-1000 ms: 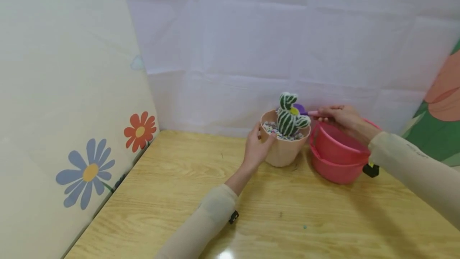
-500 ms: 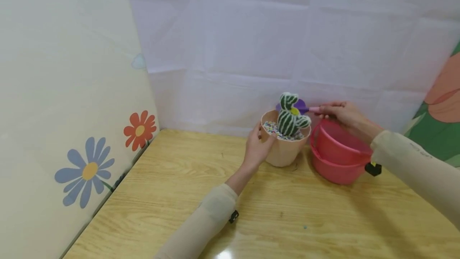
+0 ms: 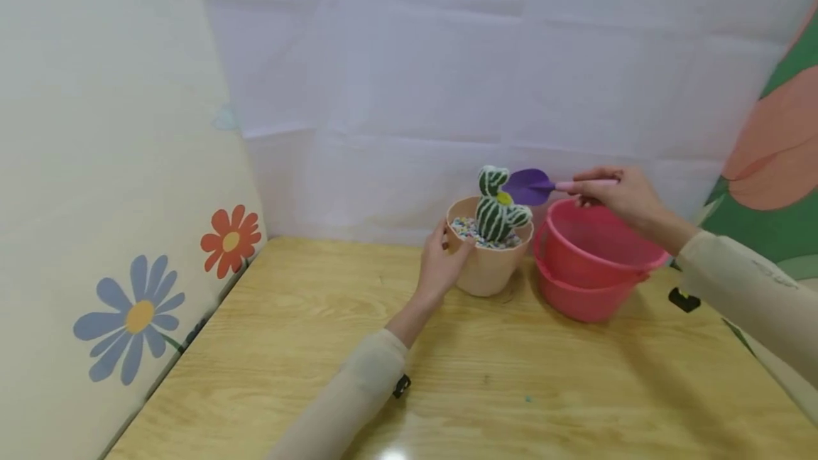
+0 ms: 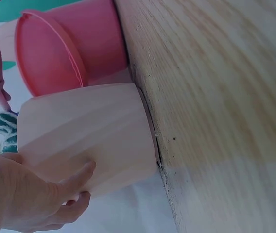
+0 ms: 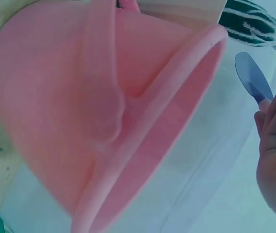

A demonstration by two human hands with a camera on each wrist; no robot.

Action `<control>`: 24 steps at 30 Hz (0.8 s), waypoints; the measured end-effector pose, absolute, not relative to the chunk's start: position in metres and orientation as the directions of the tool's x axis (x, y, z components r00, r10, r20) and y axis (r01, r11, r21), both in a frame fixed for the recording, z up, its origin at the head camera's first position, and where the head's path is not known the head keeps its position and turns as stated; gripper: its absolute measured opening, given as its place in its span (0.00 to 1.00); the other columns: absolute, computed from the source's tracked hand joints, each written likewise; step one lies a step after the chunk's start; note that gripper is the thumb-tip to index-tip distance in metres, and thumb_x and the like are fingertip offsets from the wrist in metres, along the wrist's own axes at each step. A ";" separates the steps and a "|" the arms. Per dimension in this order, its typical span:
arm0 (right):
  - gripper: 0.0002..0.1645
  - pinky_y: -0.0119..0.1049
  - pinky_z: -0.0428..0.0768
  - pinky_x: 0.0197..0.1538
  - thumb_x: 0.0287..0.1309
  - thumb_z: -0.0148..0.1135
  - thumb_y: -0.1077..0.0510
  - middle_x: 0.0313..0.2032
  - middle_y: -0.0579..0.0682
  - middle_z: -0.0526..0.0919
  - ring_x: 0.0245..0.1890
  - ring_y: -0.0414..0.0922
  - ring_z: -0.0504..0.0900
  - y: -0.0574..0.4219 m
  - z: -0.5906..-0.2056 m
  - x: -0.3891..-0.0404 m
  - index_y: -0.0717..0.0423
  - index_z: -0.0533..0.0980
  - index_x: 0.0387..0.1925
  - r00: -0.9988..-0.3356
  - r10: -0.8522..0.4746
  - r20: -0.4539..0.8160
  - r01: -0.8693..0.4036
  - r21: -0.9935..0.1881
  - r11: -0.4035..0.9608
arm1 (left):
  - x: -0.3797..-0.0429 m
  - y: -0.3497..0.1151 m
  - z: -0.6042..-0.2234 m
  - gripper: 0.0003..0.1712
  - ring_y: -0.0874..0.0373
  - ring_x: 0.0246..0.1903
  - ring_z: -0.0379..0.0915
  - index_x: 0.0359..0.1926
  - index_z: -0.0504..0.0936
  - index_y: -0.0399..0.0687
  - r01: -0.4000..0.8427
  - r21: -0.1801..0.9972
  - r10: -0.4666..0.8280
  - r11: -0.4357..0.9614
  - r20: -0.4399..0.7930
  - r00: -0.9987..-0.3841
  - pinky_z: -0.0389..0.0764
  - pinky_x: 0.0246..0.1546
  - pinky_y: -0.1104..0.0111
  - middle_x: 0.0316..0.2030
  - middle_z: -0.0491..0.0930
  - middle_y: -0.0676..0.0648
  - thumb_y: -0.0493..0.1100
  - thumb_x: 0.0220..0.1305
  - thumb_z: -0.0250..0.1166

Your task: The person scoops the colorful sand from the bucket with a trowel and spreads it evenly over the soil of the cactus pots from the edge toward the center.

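A peach-coloured flowerpot [image 3: 483, 272] stands on the wooden table, with a green-and-white knitted cactus [image 3: 494, 217] rising from small multicoloured pebbles [image 3: 464, 226] inside. My left hand [image 3: 442, 265] grips the pot's left side, thumb near the front rim; in the left wrist view its fingers [image 4: 75, 182] lie along the wall. To the right, my right hand [image 3: 616, 194] holds a toy shovel by its pink handle. The shovel's purple blade [image 3: 529, 187] is up beside the cactus, above the pot's right rim. In the right wrist view the shovel [image 5: 252, 76] is apart from the bucket.
A pink bucket [image 3: 584, 304] with its handle hanging down stands right of the pot, beneath my right hand. A white cloth [image 3: 383, 91] hangs behind the table [image 3: 307, 318]. Painted flowers cover the left panel [image 3: 128, 162]. A tiny bluish speck lies on the tabletop.
The right hand has lifted the shovel up and to the right, so its blade has come out from behind the cactus. The left hand keeps its grip on the pot. The head view has shifted slightly.
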State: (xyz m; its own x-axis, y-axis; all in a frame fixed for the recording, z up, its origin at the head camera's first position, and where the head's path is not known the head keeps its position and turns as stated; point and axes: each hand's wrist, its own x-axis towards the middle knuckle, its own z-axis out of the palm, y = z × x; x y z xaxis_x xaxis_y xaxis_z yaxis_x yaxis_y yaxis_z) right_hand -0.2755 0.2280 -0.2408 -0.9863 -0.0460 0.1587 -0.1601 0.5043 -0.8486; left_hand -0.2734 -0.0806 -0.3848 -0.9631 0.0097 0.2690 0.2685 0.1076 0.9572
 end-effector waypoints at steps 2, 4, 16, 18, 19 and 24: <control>0.31 0.37 0.87 0.45 0.65 0.70 0.46 0.41 0.52 0.88 0.41 0.48 0.87 0.231 -0.238 -0.271 0.63 0.78 0.60 -0.982 -0.055 0.181 -0.182 -0.824 0.537 | -0.276 -0.084 -0.385 0.43 0.38 0.60 0.68 0.77 0.61 0.40 0.269 0.957 0.004 0.112 0.270 -0.963 0.76 0.60 0.49 0.67 0.68 0.36 0.49 0.68 0.67; 0.31 0.36 0.87 0.44 0.65 0.69 0.44 0.40 0.52 0.88 0.41 0.48 0.86 0.234 -0.235 -0.266 0.62 0.78 0.59 -0.980 -0.057 0.193 -0.191 -0.802 0.565 | -0.278 -0.086 -0.386 0.42 0.38 0.60 0.68 0.76 0.62 0.41 0.272 0.955 0.000 0.117 0.274 -0.962 0.76 0.59 0.49 0.66 0.69 0.37 0.49 0.68 0.68; 0.30 0.32 0.86 0.41 0.66 0.68 0.43 0.37 0.53 0.88 0.39 0.48 0.86 0.250 -0.228 -0.236 0.62 0.79 0.57 -0.965 -0.055 0.255 -0.227 -0.718 0.658 | -0.288 -0.104 -0.389 0.43 0.39 0.60 0.69 0.75 0.64 0.41 0.258 0.962 -0.011 0.088 0.260 -0.965 0.77 0.59 0.50 0.66 0.69 0.37 0.50 0.65 0.70; 0.29 0.30 0.85 0.40 0.67 0.66 0.43 0.37 0.54 0.88 0.38 0.48 0.87 0.253 -0.228 -0.232 0.61 0.80 0.57 -0.960 -0.063 0.272 -0.239 -0.684 0.689 | -0.290 -0.107 -0.390 0.44 0.40 0.60 0.69 0.75 0.64 0.41 0.260 0.962 -0.012 0.088 0.262 -0.965 0.77 0.59 0.50 0.66 0.70 0.37 0.51 0.65 0.70; 0.28 0.29 0.84 0.39 0.68 0.65 0.43 0.37 0.54 0.88 0.38 0.47 0.87 0.255 -0.228 -0.230 0.61 0.80 0.57 -0.957 -0.065 0.281 -0.243 -0.666 0.705 | -0.291 -0.107 -0.390 0.44 0.40 0.60 0.69 0.75 0.64 0.41 0.259 0.962 -0.012 0.087 0.261 -0.965 0.77 0.59 0.50 0.66 0.70 0.37 0.51 0.65 0.71; 0.24 0.30 0.83 0.33 0.69 0.64 0.46 0.34 0.55 0.88 0.35 0.48 0.87 0.265 -0.231 -0.220 0.60 0.81 0.55 -0.943 -0.087 0.321 -0.273 -0.598 0.754 | -0.292 -0.107 -0.390 0.43 0.39 0.61 0.69 0.75 0.63 0.42 0.258 0.963 -0.010 0.082 0.259 -0.966 0.76 0.60 0.50 0.66 0.69 0.37 0.50 0.65 0.70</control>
State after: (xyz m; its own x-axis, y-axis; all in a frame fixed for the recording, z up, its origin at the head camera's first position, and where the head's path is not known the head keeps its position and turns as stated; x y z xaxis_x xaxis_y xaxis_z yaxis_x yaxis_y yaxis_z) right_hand -0.2203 0.2652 -0.2312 -0.9432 -0.0869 0.3208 -0.2729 0.7536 -0.5981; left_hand -0.2917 -0.1068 -0.3902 -0.9657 -0.0101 0.2594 0.2578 0.0820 0.9627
